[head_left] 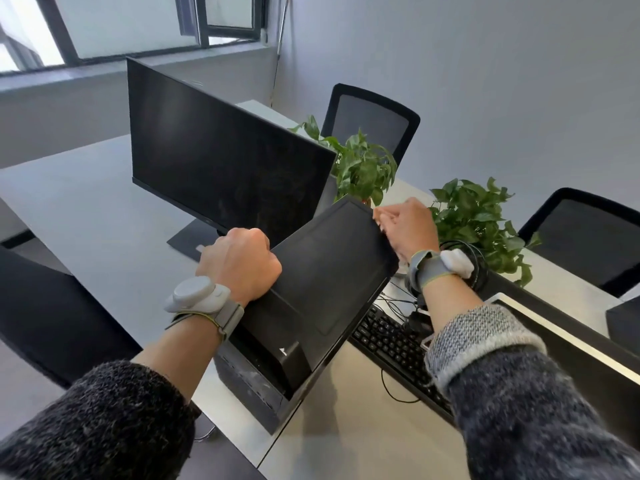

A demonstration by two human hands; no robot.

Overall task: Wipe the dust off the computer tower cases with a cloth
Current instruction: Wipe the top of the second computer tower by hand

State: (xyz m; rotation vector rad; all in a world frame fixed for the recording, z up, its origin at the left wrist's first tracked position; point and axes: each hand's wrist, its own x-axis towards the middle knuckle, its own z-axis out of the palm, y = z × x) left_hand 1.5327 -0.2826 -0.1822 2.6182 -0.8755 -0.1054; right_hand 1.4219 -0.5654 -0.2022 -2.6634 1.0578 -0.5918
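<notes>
A black computer tower case stands tilted on the desk, with its broad side panel facing up at me. Pale dust smears show on its lower end near the desk edge. My left hand is curled round the case's left edge. At the far right corner, my right hand grips the case with bent fingers. No cloth is plainly visible in either hand.
A dark monitor stands just behind the case. A black keyboard and tangled cables lie to its right. Two potted plants and two office chairs are beyond. Another dark screen lies at the right.
</notes>
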